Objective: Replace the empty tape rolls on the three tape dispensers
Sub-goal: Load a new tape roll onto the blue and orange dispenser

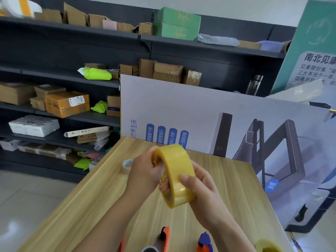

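Yellow tape roll [175,176], full and glossy, is held up above the middle of the wooden tabletop [91,193] in the head view, tilted so its open core faces left. Left hand [145,174] grips the roll's left rim, with fingers curled into the core. Right hand [200,188] wraps the right side, thumb pressed flat on the outer tape band. Both hands are clamped on the same roll, close together.

On the tabletop just left of the left hand and further back lies a small, nearly empty pale roll [127,166], partly hidden by the hand. At the near edge, between the forearms, sits an orange dispenser [163,237]; right of it a blue-and-orange dispenser [204,242]; both are cut off by the frame. An orange sliver [122,244] shows left of them; can't tell what it is. A second yellow roll [269,246] sits at the near right corner.

A printed board [200,113] leans at the far edge of the tabletop. Dark shelves [72,51] with cardboard boxes fill the far left.
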A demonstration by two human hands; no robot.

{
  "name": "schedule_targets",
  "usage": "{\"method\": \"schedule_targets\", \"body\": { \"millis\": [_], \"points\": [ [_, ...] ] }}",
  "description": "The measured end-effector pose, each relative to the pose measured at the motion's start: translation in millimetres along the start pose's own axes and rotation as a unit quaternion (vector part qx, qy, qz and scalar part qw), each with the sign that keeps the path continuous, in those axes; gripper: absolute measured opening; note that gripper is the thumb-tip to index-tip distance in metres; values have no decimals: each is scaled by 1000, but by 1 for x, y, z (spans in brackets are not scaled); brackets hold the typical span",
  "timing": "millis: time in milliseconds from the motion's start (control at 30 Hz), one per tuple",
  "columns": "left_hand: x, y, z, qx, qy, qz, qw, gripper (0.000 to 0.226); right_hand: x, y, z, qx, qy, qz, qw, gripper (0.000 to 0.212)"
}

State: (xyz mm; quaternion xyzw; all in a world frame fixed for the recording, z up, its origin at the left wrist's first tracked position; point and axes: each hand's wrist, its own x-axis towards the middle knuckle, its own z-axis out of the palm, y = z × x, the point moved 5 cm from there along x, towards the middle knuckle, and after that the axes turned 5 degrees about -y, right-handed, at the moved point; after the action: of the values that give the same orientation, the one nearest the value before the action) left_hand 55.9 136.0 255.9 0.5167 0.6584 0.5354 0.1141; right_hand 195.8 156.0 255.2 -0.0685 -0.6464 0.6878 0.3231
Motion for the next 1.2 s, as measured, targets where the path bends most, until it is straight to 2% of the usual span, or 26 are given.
{"method": "schedule_targets", "body": {
  "millis": [133,300,467,567,633,733,833,933,1067,1100,1200],
  "points": [
    [1,-2,13,-60,-47,-69,995,5,-7,-4,-3,22,-33,4,999,43],
    [-4,9,16,-32,-56,-77,995,12,-13,-14,-4,54,-58,-8,997,42],
    [-10,17,14,-16,-33,-88,995,8,-15,-12,-3,33,-33,-4,999,43],
    [-14,31,2,69,31,-20,997,5,-14,-12,0,38,-15,4,999,39],
    [-21,48,-7,124,75,81,986,11,-14,-14,2,36,-13,4,999,35],
    [-34,74,-9,180,98,239,949,24,-14,-16,1,3,13,0,1000,39],
    [-40,81,-9,165,111,287,937,27,-17,-19,1,-11,23,-11,1000,40],
    [-40,78,-8,142,99,263,949,35,-23,-21,-1,-19,25,-20,999,40],
    [-38,68,-10,103,82,180,975,39,-28,-17,0,-13,20,-10,1000,47],
    [-36,63,-9,85,75,149,982,37,-30,-16,0,-9,16,-6,1000,48],
    [-25,46,-8,-61,22,15,998,32,-32,-13,2,-3,-8,3,1000,54]
  ]
}}
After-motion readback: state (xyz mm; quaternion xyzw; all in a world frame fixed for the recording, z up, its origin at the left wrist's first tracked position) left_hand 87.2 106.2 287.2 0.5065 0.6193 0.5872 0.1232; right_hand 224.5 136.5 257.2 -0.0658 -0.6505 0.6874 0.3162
